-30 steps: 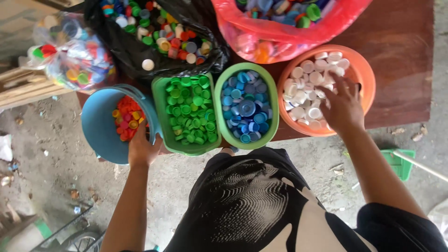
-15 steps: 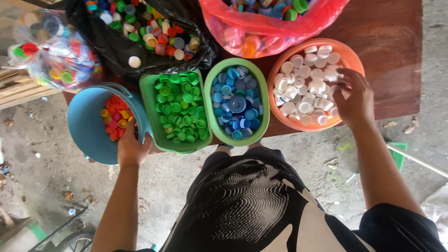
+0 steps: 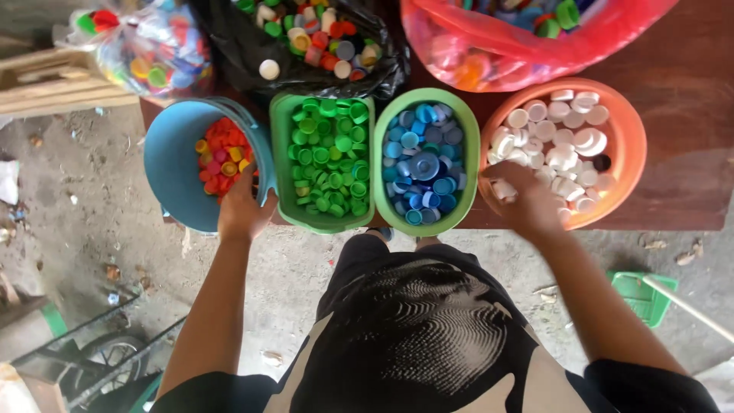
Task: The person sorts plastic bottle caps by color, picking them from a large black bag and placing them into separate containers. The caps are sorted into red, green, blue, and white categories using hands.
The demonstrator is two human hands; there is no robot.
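Observation:
My left hand point(image 3: 242, 210) grips the near rim of a blue bucket point(image 3: 172, 164) that holds red, orange and yellow bottle caps. My right hand point(image 3: 524, 200) rests inside an orange bowl point(image 3: 631, 141) of white caps, at its near left side, fingers curled among the caps. Between the two stand a green square tub point(image 3: 278, 164) full of green caps and a green round bowl point(image 3: 468, 160) full of blue caps.
At the back lie a black bag point(image 3: 229, 46) of mixed caps, a red bag point(image 3: 489, 53) of caps and a clear bag point(image 3: 149, 50) on wooden planks. The bowls sit on a brown table point(image 3: 688, 84). A green dustpan point(image 3: 646, 294) lies on the concrete floor.
My right hand has moved left and nearer across the white caps, from the bowl's right side to its left. My left hand stays on the blue bucket's rim.

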